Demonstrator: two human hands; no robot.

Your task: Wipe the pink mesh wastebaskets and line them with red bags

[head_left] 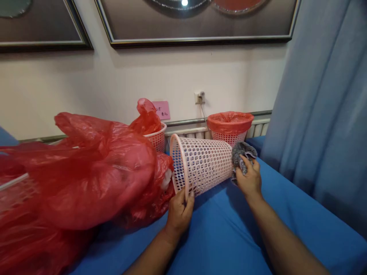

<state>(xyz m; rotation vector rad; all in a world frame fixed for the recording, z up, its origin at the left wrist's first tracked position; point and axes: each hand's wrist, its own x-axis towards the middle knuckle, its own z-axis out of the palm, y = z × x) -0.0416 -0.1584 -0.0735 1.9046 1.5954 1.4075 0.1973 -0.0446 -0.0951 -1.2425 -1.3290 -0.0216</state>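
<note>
A pale pink perforated plastic wastebasket (208, 162) lies tipped on its side, its mouth facing left and its base to the right. My left hand (180, 212) is closed on the lower part of its rim, thumb and fingers on either side. Against the base, my right hand (249, 175) presses a crumpled grey cloth (242, 152), with the fingers closed over it. Beside the mouth, a large heap of red plastic bags (114, 172) spreads over the left side.
The surface beneath has a blue cover (218, 236). Behind, one wastebasket with a red liner (230, 124) and another wastebasket (157, 140) stand near the wall and radiator. A blue curtain (323, 107) hangs at right; a wall socket (200, 97) has a plug in it.
</note>
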